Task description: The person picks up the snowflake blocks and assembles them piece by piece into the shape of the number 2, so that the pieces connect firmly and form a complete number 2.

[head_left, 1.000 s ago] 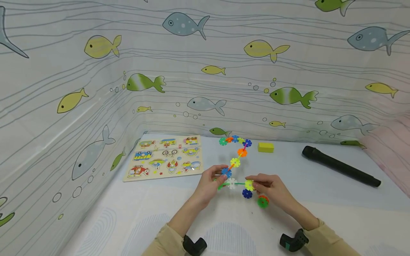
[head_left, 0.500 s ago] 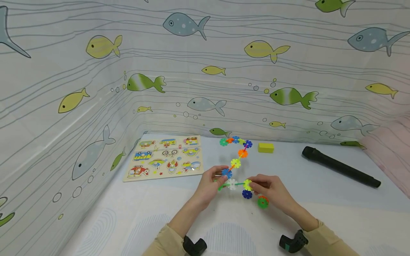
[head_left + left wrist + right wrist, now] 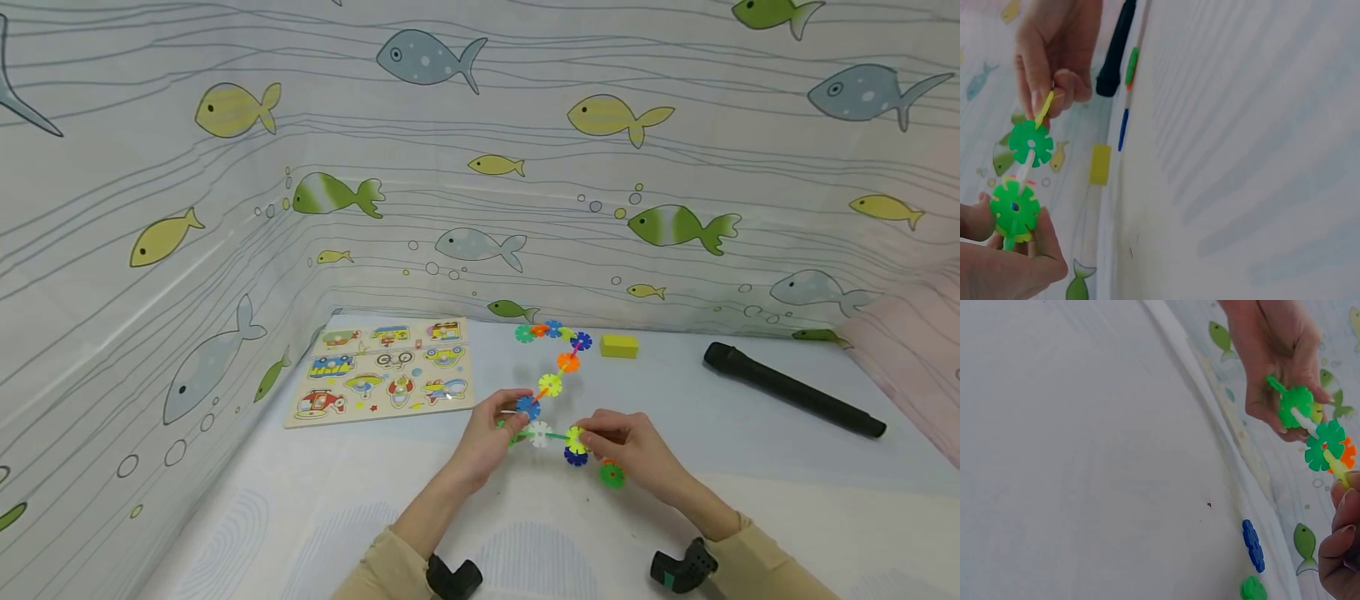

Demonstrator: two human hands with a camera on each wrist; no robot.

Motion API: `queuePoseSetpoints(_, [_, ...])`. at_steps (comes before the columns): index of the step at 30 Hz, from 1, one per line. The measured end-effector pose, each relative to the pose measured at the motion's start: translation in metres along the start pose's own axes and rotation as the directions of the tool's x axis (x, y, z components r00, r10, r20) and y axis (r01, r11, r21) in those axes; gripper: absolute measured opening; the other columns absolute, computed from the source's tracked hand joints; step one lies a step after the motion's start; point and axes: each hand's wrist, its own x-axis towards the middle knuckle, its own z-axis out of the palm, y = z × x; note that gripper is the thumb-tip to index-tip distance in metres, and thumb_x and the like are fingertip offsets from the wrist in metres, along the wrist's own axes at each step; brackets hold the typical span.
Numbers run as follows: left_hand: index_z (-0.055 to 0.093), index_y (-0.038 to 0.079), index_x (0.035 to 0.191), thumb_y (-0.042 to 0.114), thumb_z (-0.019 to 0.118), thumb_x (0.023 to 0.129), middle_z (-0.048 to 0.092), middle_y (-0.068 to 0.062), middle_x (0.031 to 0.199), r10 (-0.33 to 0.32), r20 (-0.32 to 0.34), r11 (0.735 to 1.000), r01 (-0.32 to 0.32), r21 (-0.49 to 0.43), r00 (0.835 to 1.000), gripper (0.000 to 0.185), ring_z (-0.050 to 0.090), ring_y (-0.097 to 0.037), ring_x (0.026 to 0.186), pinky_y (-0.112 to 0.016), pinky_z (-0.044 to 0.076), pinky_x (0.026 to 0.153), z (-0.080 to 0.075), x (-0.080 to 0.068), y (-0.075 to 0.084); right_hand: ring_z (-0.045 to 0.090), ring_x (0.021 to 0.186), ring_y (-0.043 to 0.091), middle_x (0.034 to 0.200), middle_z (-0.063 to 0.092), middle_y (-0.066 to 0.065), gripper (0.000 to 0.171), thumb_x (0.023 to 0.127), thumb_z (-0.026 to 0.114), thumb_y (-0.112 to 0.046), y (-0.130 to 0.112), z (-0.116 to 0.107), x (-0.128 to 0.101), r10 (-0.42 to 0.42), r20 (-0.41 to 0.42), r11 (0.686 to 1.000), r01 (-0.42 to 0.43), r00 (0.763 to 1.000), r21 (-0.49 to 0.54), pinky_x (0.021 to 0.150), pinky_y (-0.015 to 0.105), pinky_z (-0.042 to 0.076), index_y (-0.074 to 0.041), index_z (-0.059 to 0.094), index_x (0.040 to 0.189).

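A chain of colourful notched snowflake discs is held up in both hands over the table. My left hand (image 3: 486,442) grips it at the bend, near a blue disc (image 3: 528,407) and a green disc (image 3: 1015,209). From there one arm runs away through a yellow and an orange disc (image 3: 568,362) to the far end. The other runs right through a white disc (image 3: 539,433) and a green one (image 3: 1030,144) to a yellow disc (image 3: 575,439). My right hand (image 3: 637,450) pinches that yellow disc between thumb and fingers. It is slotted edgewise against the green one.
A loose dark blue disc (image 3: 576,457) and a green disc (image 3: 612,475) lie on the table below my right hand. A wooden picture puzzle board (image 3: 381,372) lies back left. Behind are a yellow block (image 3: 618,346) and, at right, a black microphone (image 3: 795,389).
My right hand and the yellow disc have shifted slightly down and left, so the disc now overlaps the dark blue one in view. The left hand keeps its grip, nearly still.
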Motion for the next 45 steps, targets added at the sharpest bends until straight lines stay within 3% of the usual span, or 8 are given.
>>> queuePoseSetpoints(7, [0.055,0.003,0.137,0.003,0.052,0.102,0.056,-0.014,0.126,0.004,0.007,1.000,-0.004,0.008,1.000,0.035,0.055,-0.019,0.103,-0.029,0.055,0.087,0.001,-0.001,0.001,0.056,0.071,0.015,0.084,0.060,0.008,0.024,0.097,0.067,-0.020,-0.004,0.001,-0.001,0.055,-0.002,0.998,-0.055,0.998,0.007,0.058,0.023,0.047,-0.005,0.074,0.114])
queuePoseSetpoints(18, [0.055,0.002,0.137,0.002,0.052,0.102,0.056,-0.015,0.126,0.039,0.001,0.999,-0.039,0.020,0.999,0.036,0.055,-0.020,0.104,-0.035,0.056,0.088,0.004,-0.002,0.002,0.057,0.071,0.017,0.085,0.062,0.013,0.021,0.098,0.065,-0.019,-0.003,0.003,-0.002,0.061,-0.009,0.998,-0.060,0.998,0.008,0.059,0.023,0.049,-0.007,0.073,0.113])
queuePoseSetpoints(29, [0.057,0.006,0.136,0.004,0.054,0.102,0.058,-0.013,0.125,0.021,-0.023,0.999,-0.020,0.048,1.000,0.035,0.057,-0.021,0.106,-0.031,0.055,0.086,0.001,-0.001,0.003,0.065,0.084,0.026,0.101,0.071,0.007,0.035,0.097,0.066,-0.031,-0.005,0.002,0.001,0.194,-0.014,0.980,-0.193,0.981,0.045,0.074,0.029,0.059,-0.007,0.069,0.123])
queuePoseSetpoints(40, [0.057,0.004,0.135,0.001,0.053,0.101,0.057,-0.015,0.125,0.009,-0.039,0.999,-0.007,0.037,0.999,0.035,0.058,-0.021,0.104,-0.031,0.057,0.087,-0.004,0.001,0.003,0.068,0.085,0.021,0.102,0.072,0.008,0.039,0.098,0.065,-0.032,-0.005,0.001,0.001,0.198,-0.004,0.978,-0.198,0.980,0.067,0.078,0.029,0.060,-0.005,0.066,0.127])
queuePoseSetpoints(45, [0.056,0.003,0.136,0.000,0.053,0.101,0.057,-0.015,0.125,0.008,-0.057,0.999,-0.005,0.044,0.998,0.036,0.058,-0.021,0.104,-0.029,0.056,0.087,-0.007,0.002,0.004,0.066,0.086,0.021,0.096,0.070,0.008,0.034,0.101,0.061,-0.029,-0.003,-0.002,0.002,0.202,-0.067,0.979,-0.200,0.977,0.042,0.079,0.025,0.058,-0.004,0.068,0.122])
